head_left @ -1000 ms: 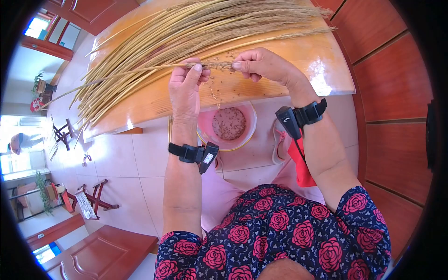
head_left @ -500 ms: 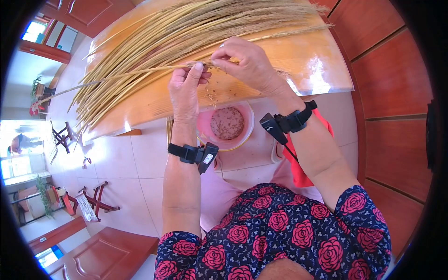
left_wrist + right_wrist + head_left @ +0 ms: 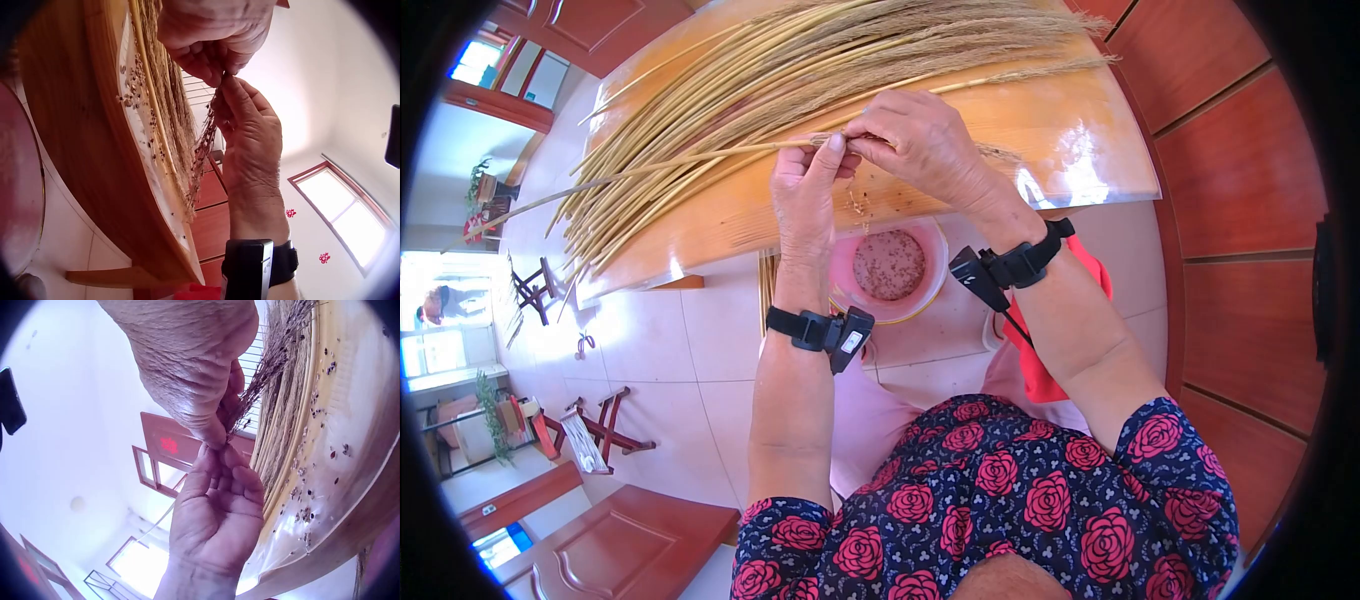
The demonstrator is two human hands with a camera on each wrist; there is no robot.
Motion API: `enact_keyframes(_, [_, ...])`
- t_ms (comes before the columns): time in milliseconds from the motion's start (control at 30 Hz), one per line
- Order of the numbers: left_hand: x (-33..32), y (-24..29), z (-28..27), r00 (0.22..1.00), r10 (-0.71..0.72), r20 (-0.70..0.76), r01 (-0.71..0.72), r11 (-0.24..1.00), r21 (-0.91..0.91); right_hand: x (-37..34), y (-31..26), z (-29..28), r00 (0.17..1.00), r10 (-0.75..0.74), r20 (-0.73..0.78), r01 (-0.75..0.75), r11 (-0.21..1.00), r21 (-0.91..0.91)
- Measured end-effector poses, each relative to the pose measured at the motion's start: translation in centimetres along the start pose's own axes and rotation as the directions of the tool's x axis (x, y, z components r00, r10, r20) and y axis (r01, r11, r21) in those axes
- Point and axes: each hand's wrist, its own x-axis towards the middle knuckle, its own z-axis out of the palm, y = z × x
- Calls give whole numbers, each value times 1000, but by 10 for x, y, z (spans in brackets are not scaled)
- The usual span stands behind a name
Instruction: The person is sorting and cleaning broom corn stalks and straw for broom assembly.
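Observation:
A long, dry sorghum-like stalk (image 3: 670, 160) slants across the table's near side. My left hand (image 3: 803, 205) grips it just below its seed head, thumb on top. Close against those fingers, my right hand (image 3: 928, 148) pinches the base of the seed head with thumb and fingertips. In the left wrist view the dark, sparse seed head (image 3: 204, 147) trails down beside the right hand. The right wrist view shows the fingertips of both hands meeting, partly hiding the pinched spot.
A large bundle of stalks (image 3: 730, 95) with feathery heads covers the far side of the wooden table (image 3: 1060, 150). Loose seeds (image 3: 306, 515) lie scattered near its edge. Below that edge stands a pink basin (image 3: 843, 262) containing seeds. Folding stools (image 3: 605, 425) stand on the left.
My right hand has moved left from the seed head's far end to its base, against the left hand. The left hand keeps its grip and has shifted slightly right.

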Motion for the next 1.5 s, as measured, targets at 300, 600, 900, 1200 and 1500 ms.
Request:
enact_keyframes(300, [-3,3,2,1000,22,6,-22,1000,-19,4,-4,0,999,2,-32,-2,1000,8])
enact_keyframes(600, [1,0,5,987,87,-139,-109,980,-164,3,-11,7,964,158,-214,-166,986,-16])
enact_keyframes(900, [4,6,-10,986,74,-147,-101,978,-183,0,2,-12,939,320,-125,-304,944,129])
enact_keyframes(1200, [7,9,-20,977,38,-212,-75,983,-168,-18,-16,-20,993,91,-81,-88,995,45])
enact_keyframes(1500, [8,11,-15,995,-2,-103,-33,942,-334,-24,-31,-2,558,622,549,-739,73,670])
